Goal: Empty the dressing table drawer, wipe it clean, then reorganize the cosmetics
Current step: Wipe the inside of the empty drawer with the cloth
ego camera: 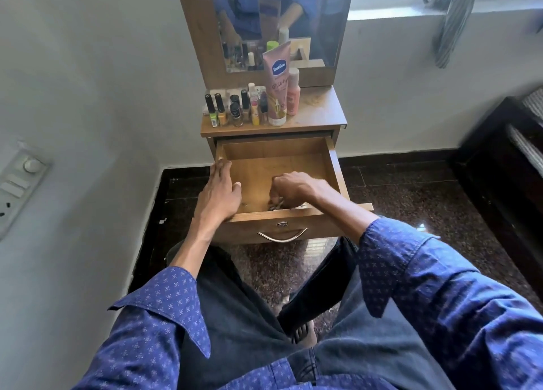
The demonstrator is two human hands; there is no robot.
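The wooden drawer [333, 166] of the dressing table stands pulled out, its bottom mostly bare. My left hand [219, 191] rests flat on the drawer's left wall with fingers straight. My right hand [289, 188] is inside the drawer near the front, fingers curled round several small items [276, 206] that are mostly hidden under it. On the table top [320, 110] stand a pink Vaseline tube [277, 87], a peach bottle [293, 94] and several nail polish bottles [232, 109].
A mirror [273, 22] rises behind the table top. The drawer front carries a metal handle [282, 237] and a lock. A white wall with a switch panel [17, 184] is at left. Dark furniture [505, 166] stands at right on the dark stone floor.
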